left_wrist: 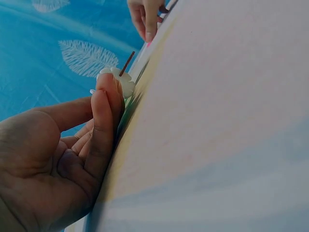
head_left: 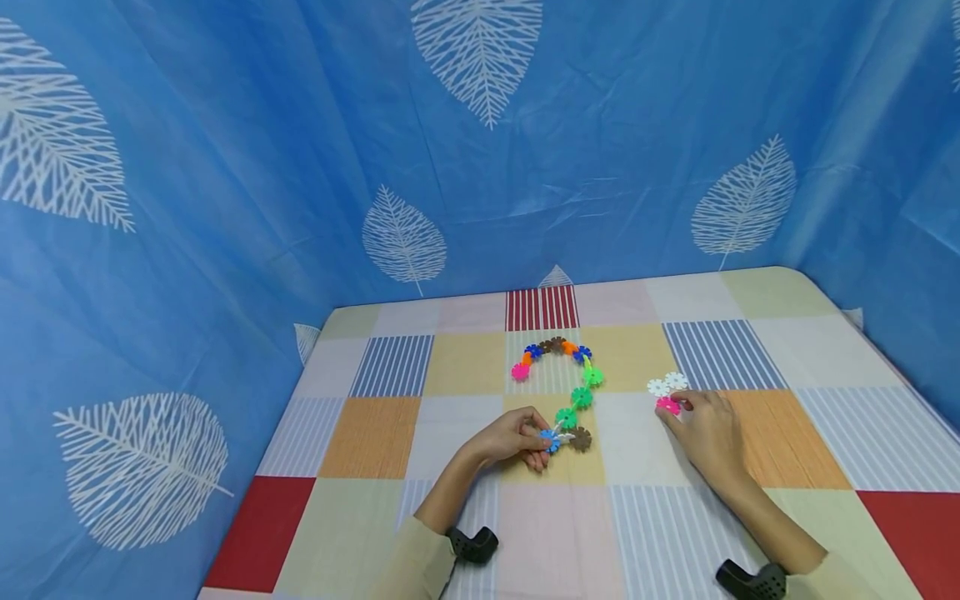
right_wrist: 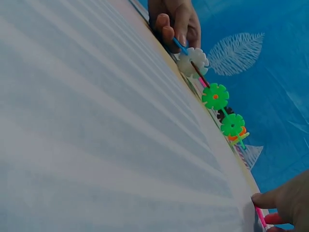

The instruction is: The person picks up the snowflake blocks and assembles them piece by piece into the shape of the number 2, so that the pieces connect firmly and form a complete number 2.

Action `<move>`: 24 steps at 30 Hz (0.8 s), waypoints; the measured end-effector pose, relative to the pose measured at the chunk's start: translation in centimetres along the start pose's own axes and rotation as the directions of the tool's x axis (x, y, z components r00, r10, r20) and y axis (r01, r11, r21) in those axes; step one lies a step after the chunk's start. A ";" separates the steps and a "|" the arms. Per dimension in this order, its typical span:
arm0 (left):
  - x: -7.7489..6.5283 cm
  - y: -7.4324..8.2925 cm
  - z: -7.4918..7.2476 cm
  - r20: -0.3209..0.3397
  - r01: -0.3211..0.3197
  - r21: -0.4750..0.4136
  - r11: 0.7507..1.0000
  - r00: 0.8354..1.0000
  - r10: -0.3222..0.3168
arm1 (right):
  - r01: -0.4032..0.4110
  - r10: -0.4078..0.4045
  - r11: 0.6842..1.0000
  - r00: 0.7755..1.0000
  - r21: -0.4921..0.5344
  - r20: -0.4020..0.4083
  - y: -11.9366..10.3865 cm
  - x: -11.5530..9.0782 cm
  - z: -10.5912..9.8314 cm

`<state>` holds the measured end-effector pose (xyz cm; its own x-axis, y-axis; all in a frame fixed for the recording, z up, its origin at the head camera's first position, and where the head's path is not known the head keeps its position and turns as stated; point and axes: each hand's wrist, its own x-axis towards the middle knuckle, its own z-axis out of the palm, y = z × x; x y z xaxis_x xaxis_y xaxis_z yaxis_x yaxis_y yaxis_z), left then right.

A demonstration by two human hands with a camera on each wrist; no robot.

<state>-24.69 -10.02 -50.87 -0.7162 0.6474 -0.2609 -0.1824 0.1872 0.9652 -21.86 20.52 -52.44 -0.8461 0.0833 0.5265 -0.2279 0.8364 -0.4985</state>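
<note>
My left hand pinches a light blue snowflake disc between thumb and fingers, at the near end of a linked chain. A white disc stands edge-on beside it, and a brown disc sits on its right. From there the chain curves up through green discs, then blue, orange and brown ones, to a pink disc at the far left end. At the right, my right hand holds a loose pink disc between thumb and fingertips, low at the table. Two white discs lie just beyond it.
A patchwork-patterned cloth covers the table. Blue curtains with white leaf prints hang behind and along both sides. Each wrist wears a black device, such as the one on the left.
</note>
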 end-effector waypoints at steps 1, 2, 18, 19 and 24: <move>0.0 0.1 0.0 0.002 0.000 0.002 1.000 1.000 0.000 | -0.009 0.009 1.000 1.000 0.017 0.009 0.0 0.0 0.0; 0.0 0.2 0.0 0.004 0.000 0.003 1.000 1.000 0.000 | -0.018 0.018 0.999 1.000 0.038 0.016 0.0 0.1 -0.1; -0.1 -0.3 -0.3 0.027 -0.012 -0.009 1.000 1.000 0.012 | 0.067 -0.204 0.858 0.955 0.510 0.217 -3.7 -1.2 3.2; -0.1 -0.4 -0.4 0.027 -0.014 -0.010 1.000 1.000 0.014 | 0.072 -0.215 0.855 0.950 0.513 0.226 -3.9 -1.2 3.3; 0.0 -0.5 -0.6 0.020 -0.015 -0.015 1.000 1.000 0.016 | 0.078 -0.234 0.850 0.942 0.521 0.241 -4.4 -1.2 3.6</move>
<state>-25.00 -10.60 -51.36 -0.7055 0.6647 -0.2460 -0.1813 0.1664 0.9693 -21.56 14.78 -53.31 -0.8597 -0.2477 0.4467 -0.5107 0.4347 -0.7418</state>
